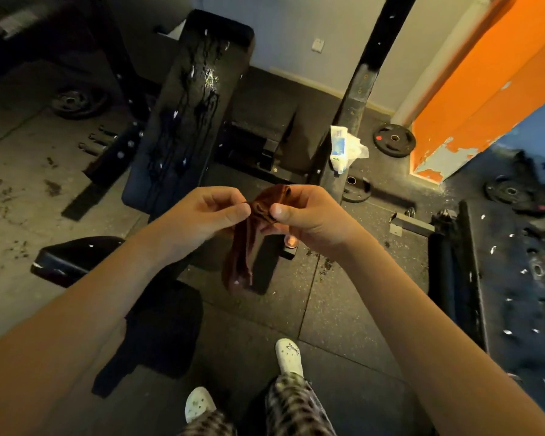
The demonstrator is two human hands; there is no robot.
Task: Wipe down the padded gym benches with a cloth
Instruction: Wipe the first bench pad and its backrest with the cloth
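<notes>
Grip | left hand and right hand: fingers pinch crumpled rust-brown cloth | wet-streaked black padded bench beyond

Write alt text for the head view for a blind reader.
The left hand and right hand pinch a rust-brown cloth between them, its end hanging down. Ahead stands a black padded bench streaked with liquid; weight plates lie nearby.

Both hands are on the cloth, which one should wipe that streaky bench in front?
Probably the left. Both the left hand and right hand pinch the cloth, but the streaked bench rises ahead on the left, just beyond the left hand; the right hand lies nearer the upright post.
</notes>
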